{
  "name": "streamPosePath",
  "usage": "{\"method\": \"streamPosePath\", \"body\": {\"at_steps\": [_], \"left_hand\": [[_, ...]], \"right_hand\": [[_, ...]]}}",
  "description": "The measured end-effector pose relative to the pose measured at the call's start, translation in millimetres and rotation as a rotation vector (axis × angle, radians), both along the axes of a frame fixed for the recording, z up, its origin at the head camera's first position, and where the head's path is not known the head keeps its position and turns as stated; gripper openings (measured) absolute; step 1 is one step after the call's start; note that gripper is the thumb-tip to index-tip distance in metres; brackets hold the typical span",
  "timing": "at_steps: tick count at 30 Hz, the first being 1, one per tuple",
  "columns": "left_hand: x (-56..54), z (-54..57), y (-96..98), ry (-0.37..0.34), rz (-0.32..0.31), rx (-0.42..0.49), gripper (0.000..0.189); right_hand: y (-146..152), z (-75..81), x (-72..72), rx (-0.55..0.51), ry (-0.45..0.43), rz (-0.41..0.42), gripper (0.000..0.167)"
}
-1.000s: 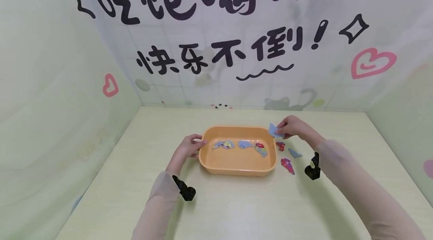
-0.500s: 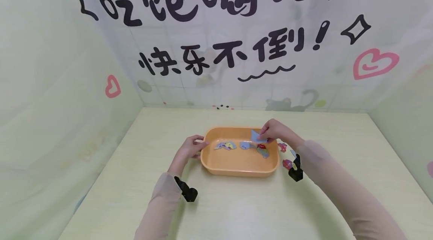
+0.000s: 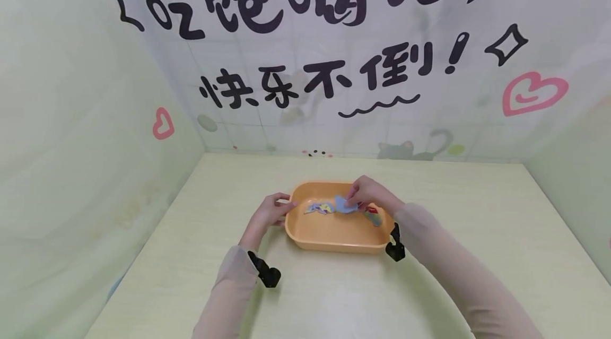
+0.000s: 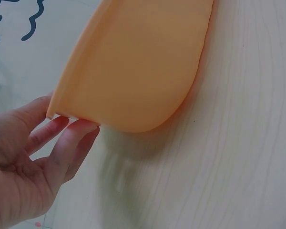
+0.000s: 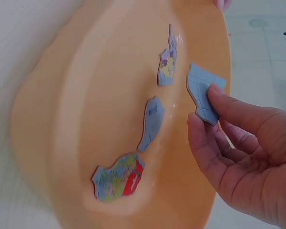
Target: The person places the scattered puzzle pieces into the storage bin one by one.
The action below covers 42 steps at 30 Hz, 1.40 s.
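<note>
The right hand (image 5: 248,160) over there pinches a flat light-blue piece (image 5: 205,90), thumb on its face and fingers behind; thin dark lines cross the blue, one edge curves in a wave, and a paler rim shows its thickness (like a scrap of sea from a map, to my eye); it hangs from those fingertips over the orange tray (image 3: 339,235), inside the rim; near the fingertips, on the tray floor, lies a blue-grey piece (image 5: 152,123) with a dark marking; towards the wrist from there sits a green-and-red piece (image 5: 118,179), while past the fingertips, on the left hand's side, is a yellow-and-purple piece (image 5: 167,64); the left hand (image 4: 28,162) has its thumb and fingers clamped on the tray's end, rim between them.
</note>
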<state>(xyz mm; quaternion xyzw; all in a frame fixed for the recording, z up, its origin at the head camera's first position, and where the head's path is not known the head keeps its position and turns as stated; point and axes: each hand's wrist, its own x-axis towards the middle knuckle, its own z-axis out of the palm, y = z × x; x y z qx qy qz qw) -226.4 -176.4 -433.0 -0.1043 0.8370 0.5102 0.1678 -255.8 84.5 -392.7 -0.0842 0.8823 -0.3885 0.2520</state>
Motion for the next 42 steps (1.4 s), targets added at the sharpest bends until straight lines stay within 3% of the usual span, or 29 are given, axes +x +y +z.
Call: {"method": "streamPosePath", "body": {"at_steps": [10, 18, 33, 42], "left_hand": [[0.9, -2.9, 0.3, -0.002, -0.002, 0.006, 0.044], [2.5, -3.2, 0.8, -0.005, 0.006, 0.005, 0.045], [1.4, -4.4, 3.1, -0.007, 0.01, 0.01, 0.044], [0.1, -2.0, -0.7, -0.007, 0.01, 0.005, 0.044]], "right_hand": [[-32, -5.0, 7.3, -0.007, -0.049, 0.037, 0.012], [-57, -10.5, 10.2, 0.066, -0.046, 0.087, 0.011], [-77, -22.8, 11.8, 0.123, -0.079, 0.173, 0.018], [-65, -7.1, 10.5, 0.09, -0.081, 0.124, 0.023]]}}
